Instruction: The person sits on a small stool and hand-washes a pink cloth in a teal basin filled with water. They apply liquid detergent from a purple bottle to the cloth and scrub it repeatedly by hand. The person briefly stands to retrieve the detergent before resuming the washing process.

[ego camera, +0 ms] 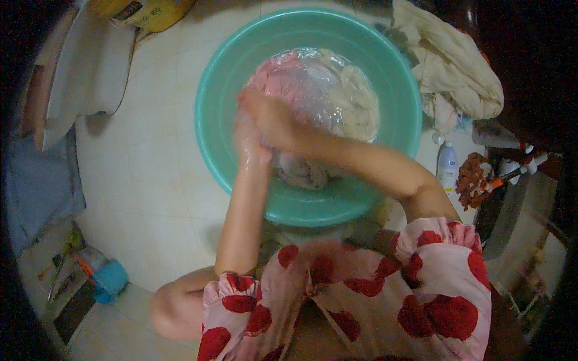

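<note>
A round green plastic basin (307, 210) stands on the floor before me, with wet cloths in water. My left hand (247, 128) and my right hand (273, 119) meet at the basin's left side, the right one lying over the left and blurred. Their fingers reach the edge of a pink cloth (275, 81); whether they grip fabric between them is hidden. To the right of the pink cloth lies a cream cloth (356, 104), wet and bunched. A dark grey bunched cloth (305, 173) sits nearer me, below my right forearm.
A cream cloth heap (456, 67) lies outside the basin at the upper right. Below it stand a pale blue bottle (447, 167) and a reddish-brown mop-like thing (474, 180). A yellow container (158, 13) is at the top left, a blue object (110, 280) at the lower left.
</note>
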Demonstrator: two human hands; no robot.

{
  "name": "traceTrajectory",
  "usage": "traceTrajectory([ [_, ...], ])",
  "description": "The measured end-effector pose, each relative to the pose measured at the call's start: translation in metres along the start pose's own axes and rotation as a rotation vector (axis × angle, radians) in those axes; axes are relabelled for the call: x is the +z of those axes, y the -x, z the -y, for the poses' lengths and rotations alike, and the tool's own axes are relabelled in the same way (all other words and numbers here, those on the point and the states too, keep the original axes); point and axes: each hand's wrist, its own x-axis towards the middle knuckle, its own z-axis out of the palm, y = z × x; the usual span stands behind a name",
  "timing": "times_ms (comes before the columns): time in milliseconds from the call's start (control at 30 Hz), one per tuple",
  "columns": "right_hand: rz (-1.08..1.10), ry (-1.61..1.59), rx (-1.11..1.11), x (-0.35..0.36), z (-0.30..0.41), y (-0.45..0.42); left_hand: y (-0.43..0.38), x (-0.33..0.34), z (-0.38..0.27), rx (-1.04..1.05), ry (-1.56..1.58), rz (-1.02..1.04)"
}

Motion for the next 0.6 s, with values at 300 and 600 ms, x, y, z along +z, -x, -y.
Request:
traceTrajectory([
  [300,0.006,-0.053,-0.023,0.019,-0.015,-0.01,0.008,0.008,-0.003,0.082,-0.047,-0.049],
  [600,0.095,0.048,-0.099,0.011,0.003,0.0,0.019,0.019,-0.01,0.055,-0.016,-0.033],
])
